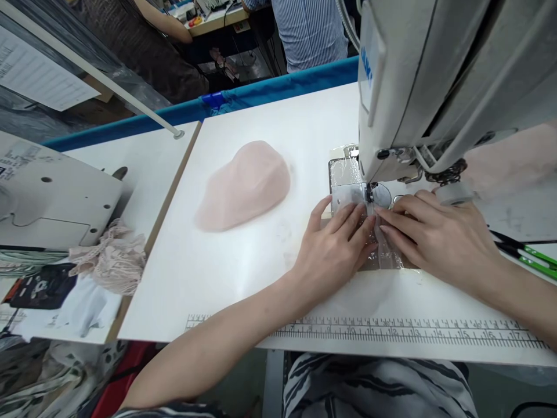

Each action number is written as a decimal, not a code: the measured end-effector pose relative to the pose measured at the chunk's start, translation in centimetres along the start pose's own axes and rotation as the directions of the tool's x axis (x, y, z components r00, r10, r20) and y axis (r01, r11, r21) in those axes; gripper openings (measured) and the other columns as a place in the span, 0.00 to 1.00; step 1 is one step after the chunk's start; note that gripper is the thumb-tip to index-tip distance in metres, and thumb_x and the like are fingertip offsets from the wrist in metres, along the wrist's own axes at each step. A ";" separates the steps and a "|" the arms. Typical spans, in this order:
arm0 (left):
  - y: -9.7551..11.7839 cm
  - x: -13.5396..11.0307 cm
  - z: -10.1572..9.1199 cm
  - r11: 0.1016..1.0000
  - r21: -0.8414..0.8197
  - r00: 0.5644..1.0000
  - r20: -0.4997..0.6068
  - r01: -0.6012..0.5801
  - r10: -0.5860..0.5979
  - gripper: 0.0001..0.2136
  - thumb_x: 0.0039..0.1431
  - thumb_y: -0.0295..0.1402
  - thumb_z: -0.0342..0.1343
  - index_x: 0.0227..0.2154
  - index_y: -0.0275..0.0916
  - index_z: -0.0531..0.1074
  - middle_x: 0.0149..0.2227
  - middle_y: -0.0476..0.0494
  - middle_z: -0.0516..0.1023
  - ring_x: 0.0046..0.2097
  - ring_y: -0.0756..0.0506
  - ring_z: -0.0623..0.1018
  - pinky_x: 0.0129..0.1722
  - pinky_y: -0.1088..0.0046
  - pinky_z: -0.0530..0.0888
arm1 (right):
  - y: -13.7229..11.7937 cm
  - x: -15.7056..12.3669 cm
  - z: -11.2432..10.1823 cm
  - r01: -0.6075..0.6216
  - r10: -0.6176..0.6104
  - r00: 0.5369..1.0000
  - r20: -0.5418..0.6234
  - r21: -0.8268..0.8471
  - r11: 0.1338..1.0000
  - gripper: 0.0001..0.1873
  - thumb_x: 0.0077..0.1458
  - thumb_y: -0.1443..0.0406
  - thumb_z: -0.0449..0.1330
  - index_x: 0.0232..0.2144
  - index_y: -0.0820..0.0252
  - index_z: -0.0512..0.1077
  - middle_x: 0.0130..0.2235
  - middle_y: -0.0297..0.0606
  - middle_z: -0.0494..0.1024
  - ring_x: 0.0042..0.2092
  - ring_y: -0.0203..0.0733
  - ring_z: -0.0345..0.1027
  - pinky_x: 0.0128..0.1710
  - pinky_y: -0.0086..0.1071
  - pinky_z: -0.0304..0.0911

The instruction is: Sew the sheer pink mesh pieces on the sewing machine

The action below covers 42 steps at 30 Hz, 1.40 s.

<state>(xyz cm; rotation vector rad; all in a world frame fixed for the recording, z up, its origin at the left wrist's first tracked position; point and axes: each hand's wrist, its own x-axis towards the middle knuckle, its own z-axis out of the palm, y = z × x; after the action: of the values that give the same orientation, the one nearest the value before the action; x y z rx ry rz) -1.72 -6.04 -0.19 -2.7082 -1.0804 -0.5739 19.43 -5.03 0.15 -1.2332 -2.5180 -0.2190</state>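
Under the presser foot (369, 193) of a sewing machine (404, 75) runs a thin, sheer strip of fabric (384, 251), partly hidden by my fingers. My left hand (333, 247) lies left of the foot, fingers stretched out over the needle plate and the strip's edge. On the other side, my right hand (429, 232) has thumb and fingertips drawn together at the strip, close to the foot. A pale pink moulded cup (246, 188) rests on the white table (174, 290) to the left.
Green-handled scissors (537, 260) lie at the right. A printed ruler (383, 331) runs along the front edge. Pink fabric strips (115, 258) are heaped on the neighbouring table beside another machine (52, 191). A blue cloth edging (278, 87) borders the back, with two people beyond.
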 end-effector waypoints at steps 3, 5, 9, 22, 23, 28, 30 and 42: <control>0.0 0.0 0.1 1.000 0.003 1.000 0.012 0.011 -0.011 0.15 0.70 0.35 0.50 0.54 0.33 0.72 0.56 0.34 0.76 0.59 0.40 0.75 0.63 0.48 0.62 | -0.1 0.0 0.1 0.002 -0.003 1.000 -0.009 -0.021 1.000 0.18 0.67 0.62 0.50 0.46 0.58 0.79 0.35 0.43 0.81 0.36 0.48 0.73 0.39 0.43 0.59; 0.1 0.0 0.1 1.000 0.010 0.999 0.028 0.025 -0.026 0.16 0.70 0.36 0.50 0.54 0.34 0.72 0.58 0.33 0.74 0.59 0.39 0.74 0.62 0.48 0.64 | -0.1 0.0 0.1 0.021 -0.023 0.999 -0.032 -0.049 0.999 0.18 0.67 0.63 0.50 0.47 0.60 0.79 0.35 0.43 0.81 0.36 0.47 0.73 0.40 0.42 0.59; 0.1 0.0 0.0 0.999 0.023 0.997 0.071 0.042 -0.043 0.17 0.71 0.37 0.49 0.55 0.34 0.71 0.59 0.34 0.73 0.61 0.39 0.72 0.62 0.50 0.65 | -0.1 -0.1 0.1 0.073 -0.083 0.993 -0.086 -0.113 0.991 0.16 0.67 0.65 0.52 0.46 0.66 0.78 0.36 0.43 0.82 0.37 0.45 0.74 0.40 0.40 0.57; -0.6 0.3 0.3 0.999 0.012 0.998 0.057 0.031 -0.032 0.16 0.72 0.37 0.47 0.55 0.35 0.71 0.59 0.36 0.74 0.61 0.40 0.72 0.63 0.46 0.63 | 0.0 0.2 0.1 0.052 -0.059 0.997 -0.045 -0.148 0.988 0.17 0.68 0.64 0.49 0.46 0.65 0.77 0.32 0.41 0.81 0.36 0.46 0.73 0.38 0.39 0.55; -0.6 0.3 0.3 0.999 0.010 0.998 0.054 0.032 -0.033 0.16 0.72 0.37 0.47 0.55 0.35 0.71 0.59 0.36 0.74 0.61 0.40 0.72 0.63 0.46 0.63 | 0.0 0.2 0.1 0.055 -0.062 0.997 -0.046 -0.146 0.988 0.17 0.68 0.64 0.50 0.46 0.66 0.77 0.32 0.42 0.80 0.36 0.46 0.73 0.38 0.39 0.55; -0.5 0.2 0.3 1.000 0.008 0.999 0.039 0.019 -0.020 0.17 0.71 0.37 0.49 0.55 0.34 0.71 0.58 0.35 0.74 0.61 0.39 0.72 0.64 0.46 0.62 | 0.1 0.1 0.1 0.060 -0.068 0.997 -0.043 -0.148 0.987 0.17 0.68 0.65 0.50 0.47 0.66 0.77 0.33 0.43 0.81 0.36 0.47 0.73 0.40 0.41 0.56; -0.4 0.2 0.3 1.000 0.011 0.999 0.042 0.021 -0.021 0.17 0.71 0.37 0.48 0.55 0.34 0.71 0.58 0.35 0.74 0.61 0.39 0.72 0.64 0.46 0.62 | 0.0 0.0 0.1 0.054 -0.062 0.997 -0.047 -0.156 0.986 0.18 0.68 0.65 0.49 0.47 0.66 0.77 0.33 0.43 0.81 0.36 0.47 0.73 0.40 0.41 0.56; -0.4 0.3 0.3 0.999 0.034 0.998 0.047 0.034 -0.035 0.17 0.72 0.38 0.47 0.56 0.35 0.71 0.58 0.37 0.75 0.62 0.41 0.72 0.64 0.46 0.61 | 0.0 0.1 0.0 0.041 -0.048 0.998 -0.033 -0.196 0.980 0.20 0.69 0.63 0.47 0.46 0.64 0.78 0.35 0.44 0.80 0.31 0.44 0.67 0.39 0.41 0.51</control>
<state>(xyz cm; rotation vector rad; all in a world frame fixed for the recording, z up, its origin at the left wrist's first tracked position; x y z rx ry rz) -1.71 -5.46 -0.32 -2.6923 -1.1401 -0.4947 19.36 -5.02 0.17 -1.2317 -2.5418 -0.5058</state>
